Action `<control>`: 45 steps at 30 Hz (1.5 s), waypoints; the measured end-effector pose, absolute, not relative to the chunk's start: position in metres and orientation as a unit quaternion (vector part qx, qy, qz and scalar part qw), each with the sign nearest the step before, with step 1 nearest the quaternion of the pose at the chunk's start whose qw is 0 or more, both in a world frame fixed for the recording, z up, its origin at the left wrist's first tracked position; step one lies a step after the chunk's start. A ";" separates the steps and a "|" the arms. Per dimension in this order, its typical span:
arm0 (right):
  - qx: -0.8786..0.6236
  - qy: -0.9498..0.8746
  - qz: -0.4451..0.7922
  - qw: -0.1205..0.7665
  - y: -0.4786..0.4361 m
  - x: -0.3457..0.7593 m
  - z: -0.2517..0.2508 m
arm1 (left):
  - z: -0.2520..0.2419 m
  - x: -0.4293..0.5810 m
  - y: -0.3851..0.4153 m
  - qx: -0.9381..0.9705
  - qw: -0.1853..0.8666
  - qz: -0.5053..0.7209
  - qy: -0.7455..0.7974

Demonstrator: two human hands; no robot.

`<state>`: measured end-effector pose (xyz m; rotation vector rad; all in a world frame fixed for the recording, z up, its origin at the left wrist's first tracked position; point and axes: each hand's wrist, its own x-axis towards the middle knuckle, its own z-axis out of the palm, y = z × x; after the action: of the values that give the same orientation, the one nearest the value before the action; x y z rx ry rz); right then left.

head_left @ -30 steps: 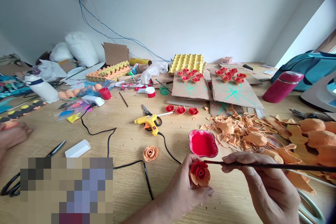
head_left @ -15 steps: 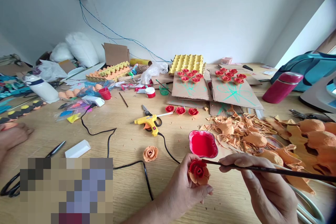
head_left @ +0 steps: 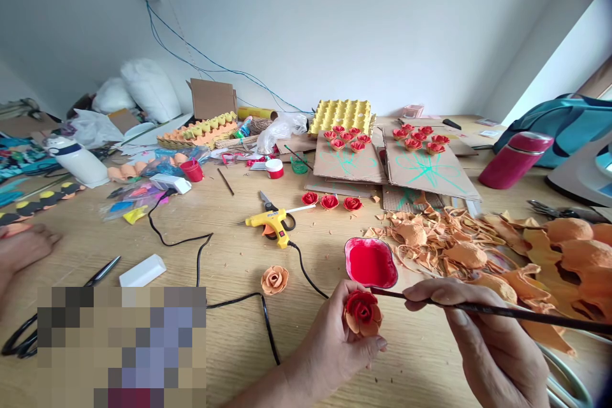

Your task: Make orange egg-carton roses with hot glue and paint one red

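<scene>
My left hand (head_left: 342, 338) holds a partly painted paper rose (head_left: 364, 313), red at its centre and upper petals and orange on the lower ones. Between the fingers of my right hand (head_left: 482, 338) is a thin dark paintbrush (head_left: 516, 313), its tip by the rose's upper right edge. Just above the rose sits a small dish of red paint (head_left: 370, 262). An unpainted orange rose (head_left: 275, 280) lies on the table to the left. Three red roses (head_left: 329, 202) stand in a row behind the dish.
A yellow glue gun (head_left: 270, 222) with a black cord lies over scissors. Orange carton scraps (head_left: 435, 236) are heaped at right, near a red bottle (head_left: 516, 160). Cardboard sheets (head_left: 425, 169) carry red flowers. Another person's hand (head_left: 31, 248) rests at far left.
My right hand and the paintbrush have moved slightly right, the tip shifting a little along the rose's upper edge. My left hand keeps its hold on the rose.
</scene>
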<state>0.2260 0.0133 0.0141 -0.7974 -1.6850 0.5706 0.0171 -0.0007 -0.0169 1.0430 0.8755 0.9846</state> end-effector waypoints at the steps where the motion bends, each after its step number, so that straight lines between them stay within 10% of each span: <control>1: -0.342 -0.717 0.236 0.560 0.014 0.226 0.013 | -0.016 0.017 -0.001 0.480 0.642 0.441 0.404; 24: -0.427 -0.769 0.015 0.475 0.032 0.218 0.007 | -0.007 0.018 -0.002 0.610 0.457 0.394 0.514; 45: -0.431 -0.662 0.199 0.580 0.018 0.219 0.016 | -0.005 0.016 -0.003 0.609 0.446 0.403 0.518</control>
<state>0.2195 0.0181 0.0165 -1.0085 -1.5462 0.4647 0.0158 -0.0026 -0.0050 1.5083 1.2818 0.9979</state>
